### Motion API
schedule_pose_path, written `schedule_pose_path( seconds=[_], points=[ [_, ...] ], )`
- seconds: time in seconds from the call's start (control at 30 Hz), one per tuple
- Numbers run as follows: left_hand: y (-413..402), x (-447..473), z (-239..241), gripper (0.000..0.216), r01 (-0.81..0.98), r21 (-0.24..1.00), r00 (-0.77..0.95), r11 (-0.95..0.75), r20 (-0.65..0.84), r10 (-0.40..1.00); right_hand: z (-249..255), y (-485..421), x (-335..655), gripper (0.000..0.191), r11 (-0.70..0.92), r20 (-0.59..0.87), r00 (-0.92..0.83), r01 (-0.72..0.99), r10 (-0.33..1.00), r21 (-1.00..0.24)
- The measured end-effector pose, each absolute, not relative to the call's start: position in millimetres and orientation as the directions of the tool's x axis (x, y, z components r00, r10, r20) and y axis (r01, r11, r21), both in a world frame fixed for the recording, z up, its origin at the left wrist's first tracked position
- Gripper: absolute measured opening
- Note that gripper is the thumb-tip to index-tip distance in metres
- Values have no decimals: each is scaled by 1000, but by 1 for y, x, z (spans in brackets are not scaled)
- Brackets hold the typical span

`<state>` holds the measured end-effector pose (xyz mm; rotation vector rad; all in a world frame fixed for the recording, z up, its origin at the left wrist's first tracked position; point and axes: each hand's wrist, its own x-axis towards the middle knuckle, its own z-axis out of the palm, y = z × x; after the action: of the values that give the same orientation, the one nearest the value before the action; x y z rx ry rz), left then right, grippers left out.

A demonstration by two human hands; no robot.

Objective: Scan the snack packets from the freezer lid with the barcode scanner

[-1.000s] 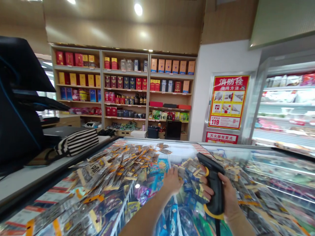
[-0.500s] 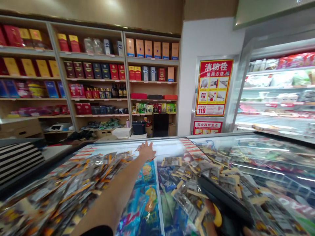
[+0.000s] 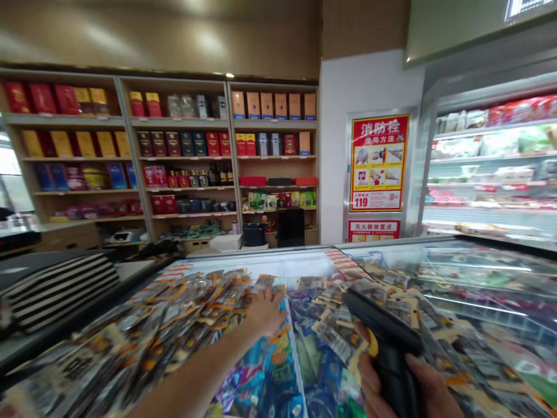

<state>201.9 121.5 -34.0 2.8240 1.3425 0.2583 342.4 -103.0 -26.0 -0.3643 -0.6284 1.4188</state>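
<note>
My right hand [image 3: 374, 377] is wrapped round the grip of a black handheld barcode scanner [image 3: 387, 342]. A finger lies by its yellow trigger, and the scanner's head tilts up to the left above the packets. My left hand [image 3: 264, 313] is stretched forward, slightly blurred, with its fingers spread over the packets in the left half of the chest freezer. Clear packets with orange edges [image 3: 174, 316] lie heaped to its left. Below it are blue ice-cream wrappers [image 3: 278, 360]. More packets with cream-coloured edges [image 3: 335, 334] lie beneath the scanner.
A white divider [image 3: 300, 371] splits the freezer. A glass lid [image 3: 483, 278] covers its right side. At the left edge lies a black-and-white striped cloth [image 3: 65, 287]. Behind stand shelves of boxed goods [image 3: 187, 145], a red fire-hydrant sign [image 3: 378, 162] and a lit refrigerated display [image 3: 491, 157].
My left hand has come down and nearer, from the freezer's far wall onto the packets. The scanner has risen into fuller view with my right hand. The view has tilted up slightly.
</note>
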Motion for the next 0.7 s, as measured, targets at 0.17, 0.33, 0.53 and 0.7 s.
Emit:
schedule_pose_path(
  seconds=[0.17,0.33,0.53,0.7],
  points=[
    [43,132,-48,49,763,20,631,-647,199,750,-31,-93,320,40,160,193,48,-766,980,-623],
    [11,56,-40,40,809,19,569,-587,222,792,-30,-73,288,34,55,140,-48,-761,989,-646],
    [17,31,-33,22,935,78,311,-345,286,906,-24,-51,264,39,-15,180,-190,-727,965,-686],
    [27,52,-31,35,963,135,171,-233,361,917,-37,-47,274,37,-14,164,-195,-683,967,-730]
  ],
)
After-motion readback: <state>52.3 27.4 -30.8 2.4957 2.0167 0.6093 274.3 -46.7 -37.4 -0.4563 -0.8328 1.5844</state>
